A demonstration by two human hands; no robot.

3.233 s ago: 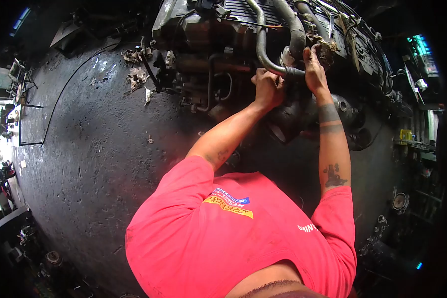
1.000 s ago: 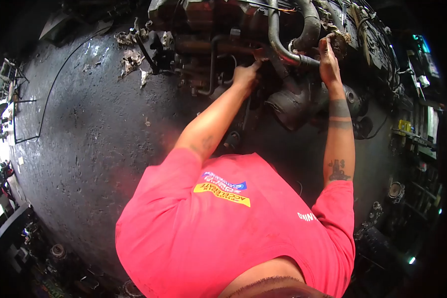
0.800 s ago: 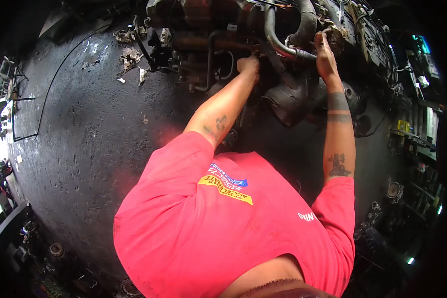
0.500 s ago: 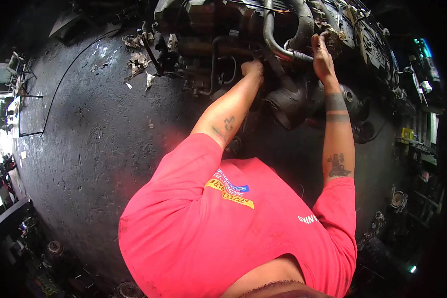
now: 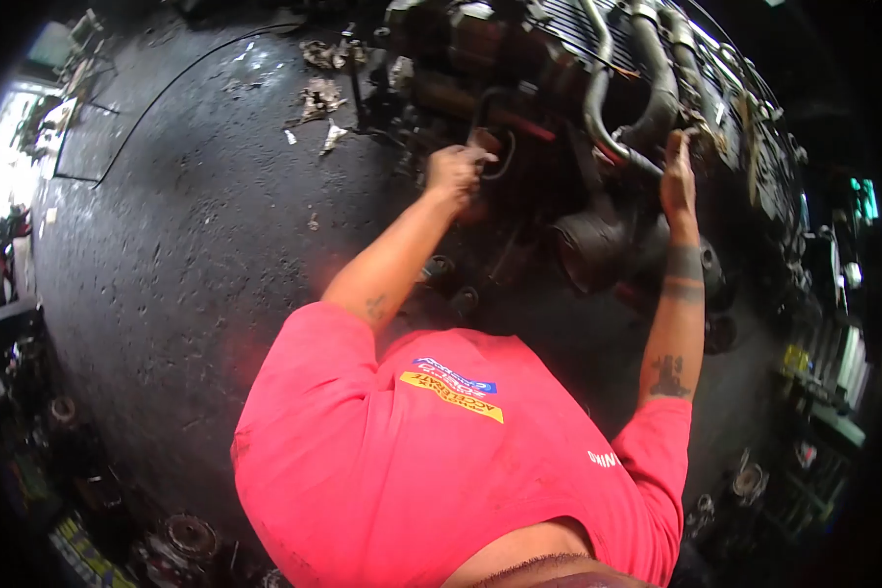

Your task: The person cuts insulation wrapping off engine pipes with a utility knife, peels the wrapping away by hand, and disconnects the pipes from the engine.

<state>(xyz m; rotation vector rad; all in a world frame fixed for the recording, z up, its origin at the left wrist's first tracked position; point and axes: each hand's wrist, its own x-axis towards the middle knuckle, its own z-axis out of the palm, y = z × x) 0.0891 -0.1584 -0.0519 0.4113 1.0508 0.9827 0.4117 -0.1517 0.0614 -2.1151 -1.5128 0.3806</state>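
My left hand [image 5: 455, 174] is closed beside the lower side of a dark, greasy engine [image 5: 480, 44], near a thin bent pipe [image 5: 509, 157]. Blur and shadow hide what its fingers grip. My right hand [image 5: 678, 188] reaches up at the engine's right part, its fingers stretched out against the end of a curved metal pipe [image 5: 598, 108]. A thicker hose-like pipe [image 5: 661, 93] runs next to it. Below and between the hands sits a dark round housing [image 5: 588, 250] with a wide opening.
Dark, oil-stained floor [image 5: 206, 225] spreads out on the left, with torn scraps [image 5: 320, 98] near the engine and a long thin cable [image 5: 167, 86]. Round metal parts [image 5: 191, 536] lie at lower left. Another round part [image 5: 750, 482] lies at lower right, below a shelf area.
My left hand has drawn out from the engine's underside, moving left and back toward me. My right hand stays at the pipe end. The whole view has shifted, with the engine now further right.
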